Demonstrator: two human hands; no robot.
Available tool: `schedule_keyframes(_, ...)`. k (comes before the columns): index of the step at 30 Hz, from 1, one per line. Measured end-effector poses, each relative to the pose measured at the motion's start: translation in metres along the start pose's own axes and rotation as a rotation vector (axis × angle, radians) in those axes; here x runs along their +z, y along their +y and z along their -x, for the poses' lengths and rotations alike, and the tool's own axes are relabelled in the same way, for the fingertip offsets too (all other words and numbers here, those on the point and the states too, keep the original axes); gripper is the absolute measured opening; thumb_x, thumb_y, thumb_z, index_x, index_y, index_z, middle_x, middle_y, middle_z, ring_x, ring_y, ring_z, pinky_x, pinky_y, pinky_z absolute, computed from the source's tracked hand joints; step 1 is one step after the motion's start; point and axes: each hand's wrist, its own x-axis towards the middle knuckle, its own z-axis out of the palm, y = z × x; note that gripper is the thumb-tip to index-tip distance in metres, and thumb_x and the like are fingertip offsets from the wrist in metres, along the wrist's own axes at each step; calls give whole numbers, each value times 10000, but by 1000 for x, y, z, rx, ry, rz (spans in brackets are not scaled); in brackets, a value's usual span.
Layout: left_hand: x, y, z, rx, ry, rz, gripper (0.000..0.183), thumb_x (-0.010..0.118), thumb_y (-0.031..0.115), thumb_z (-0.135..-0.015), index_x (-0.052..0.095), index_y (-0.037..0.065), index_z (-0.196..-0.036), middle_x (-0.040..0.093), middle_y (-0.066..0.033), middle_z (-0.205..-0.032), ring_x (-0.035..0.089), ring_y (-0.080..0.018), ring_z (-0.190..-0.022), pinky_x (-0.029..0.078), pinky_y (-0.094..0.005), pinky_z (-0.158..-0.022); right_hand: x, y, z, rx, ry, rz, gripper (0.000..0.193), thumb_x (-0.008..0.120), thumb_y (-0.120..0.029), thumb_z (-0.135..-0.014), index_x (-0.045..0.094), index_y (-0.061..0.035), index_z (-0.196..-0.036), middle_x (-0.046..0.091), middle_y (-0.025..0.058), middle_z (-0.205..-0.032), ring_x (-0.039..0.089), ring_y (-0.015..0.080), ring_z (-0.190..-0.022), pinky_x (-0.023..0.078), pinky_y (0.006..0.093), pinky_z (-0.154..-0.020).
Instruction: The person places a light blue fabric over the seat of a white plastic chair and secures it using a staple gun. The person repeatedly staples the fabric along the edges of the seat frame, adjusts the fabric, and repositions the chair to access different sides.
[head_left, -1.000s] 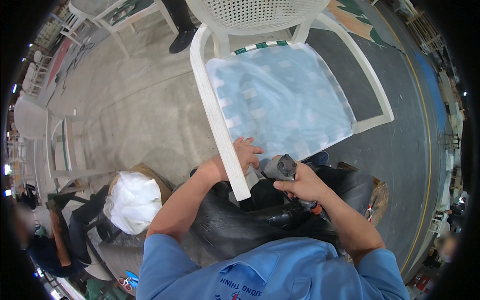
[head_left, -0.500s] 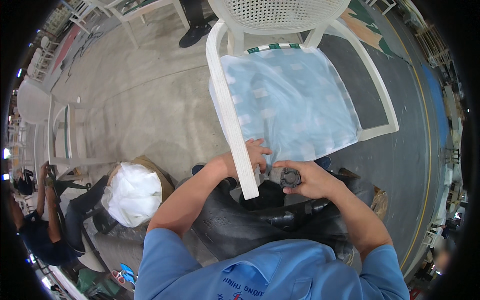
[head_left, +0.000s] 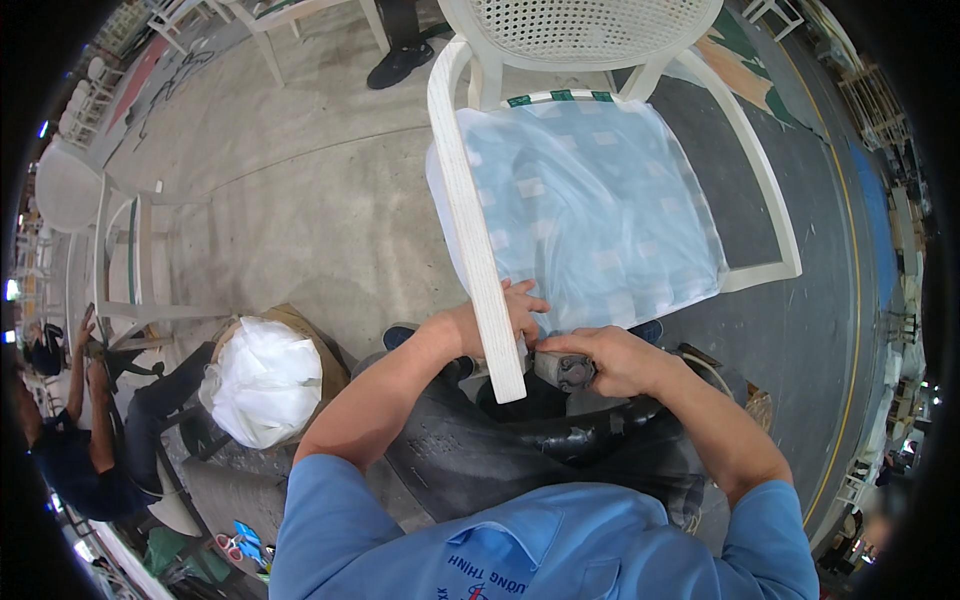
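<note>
A cream-white armchair (head_left: 780, 220) with a woven cane back stands before me. Thin white cloth (head_left: 600, 190) lies over its seat, with pale blue webbing showing through. My left hand (head_left: 515, 312) reaches past the chair's left armrest (head_left: 477, 200), which covers part of it. Its bent fingers grip the cloth at the seat's front edge; the thumb is hidden. In my right hand (head_left: 615, 358) is a worn grey staple gun (head_left: 567, 372), its round dark end cap toward me. Its nose is out of sight near the seat's front edge, close to my left fingers.
Left of me, a round container (head_left: 328, 362) holds bunched white cloth (head_left: 262, 385). Scissors (head_left: 230, 545) lie at the lower left. Another person (head_left: 90, 450) sits at the far left beside a second chair (head_left: 130, 260). A dark shoe (head_left: 398, 65) stands beyond my chair.
My right hand and the staple gun have shifted slightly lower and closer to my left fingers. The chair appears a little further right in view. My left hand keeps its place on the cloth.
</note>
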Motion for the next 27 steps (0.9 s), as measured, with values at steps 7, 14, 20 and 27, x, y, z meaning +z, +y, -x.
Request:
schedule_keyframes(7, 0, 3, 1, -25, -5, 7, 337, 644, -34, -813, 816, 127, -1053, 483, -121, -1639, 227, -420, -1626, 194, -635, -1321, -4, -2, -3, 26, -33, 83, 717, 752, 8, -772, 613, -205, -1443, 737, 176, -1212, 710, 434, -1081, 574, 500, -909)
schedule_keyframes(14, 6, 0, -2, -51, 0, -10, 361, 579, -27, -861, 814, 138, -1079, 491, -109, -1637, 239, -413, -1623, 178, -636, -1321, 7, 2, -3, 50, -11, 42, 697, 814, -81, -813, 570, -194, -1456, 743, 199, -1203, 715, 429, -1077, 573, 507, -911)
schedule_keyframes(20, 25, -15, 2, -51, 324, 161, 441, 517, -60, -897, 772, 117, -1211, 632, -115, -1501, 410, -425, -1533, 279, -547, -1303, 2, -25, 57, 231, 329, -78, 695, 856, -184, -875, 528, -59, -1474, 737, 236, -1132, 721, 419, -1076, 577, 477, -911)
schedule_keyframes(27, 9, -39, 4, -200, 808, 240, 404, 558, 159, -1026, 611, 54, -1412, 641, -197, -1437, 585, -406, -1363, 472, -524, -1169, -30, -29, 267, 378, 1106, -837, 386, 824, -189, -954, 634, 3, -1230, 693, 70, -938, 675, 148, -683, 565, 328, -585)
